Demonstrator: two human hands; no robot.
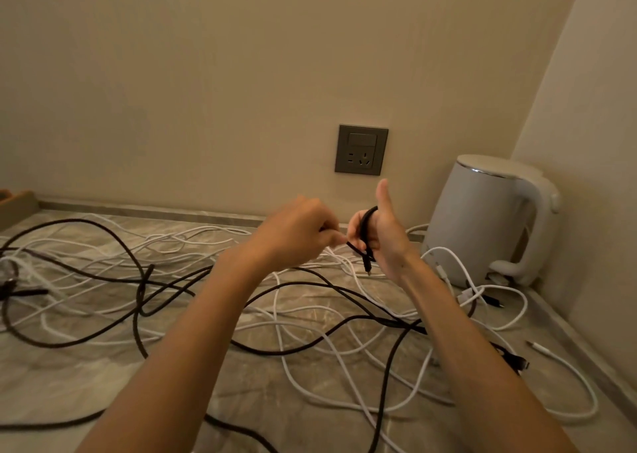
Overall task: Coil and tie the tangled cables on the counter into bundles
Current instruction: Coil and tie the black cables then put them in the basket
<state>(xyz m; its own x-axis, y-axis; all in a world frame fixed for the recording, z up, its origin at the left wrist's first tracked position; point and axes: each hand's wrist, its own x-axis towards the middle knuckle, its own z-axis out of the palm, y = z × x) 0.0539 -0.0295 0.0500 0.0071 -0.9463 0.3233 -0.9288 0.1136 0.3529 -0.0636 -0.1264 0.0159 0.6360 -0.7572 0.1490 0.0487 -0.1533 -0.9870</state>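
At centre frame the right hand (pixel 382 237) holds a small coil of thin black cable (pixel 364 227). The loops pass over the web beside the thumb, which points straight up, and the fingers curl round them. A short tail with a connector hangs below the palm. Just left of it, the left hand (pixel 296 233) pinches a strand of the same cable between thumb and curled fingertips, right where the strand leaves the coil. Both hands are raised above the marble-patterned counter (pixel 86 383), with the forearms reaching in from the bottom of the frame.

Below and around them the tangle spreads across the counter. White cables (pixel 310 366) loop from the left edge to the lower right. Dark braided cables (pixel 138 280) cross over them, thickest at centre left.

A white electric kettle (pixel 482 221) stands in the right corner against the wall. A grey wall socket (pixel 361 149) sits just above the hands. A wooden tray (pixel 15 208) shows at the left edge.
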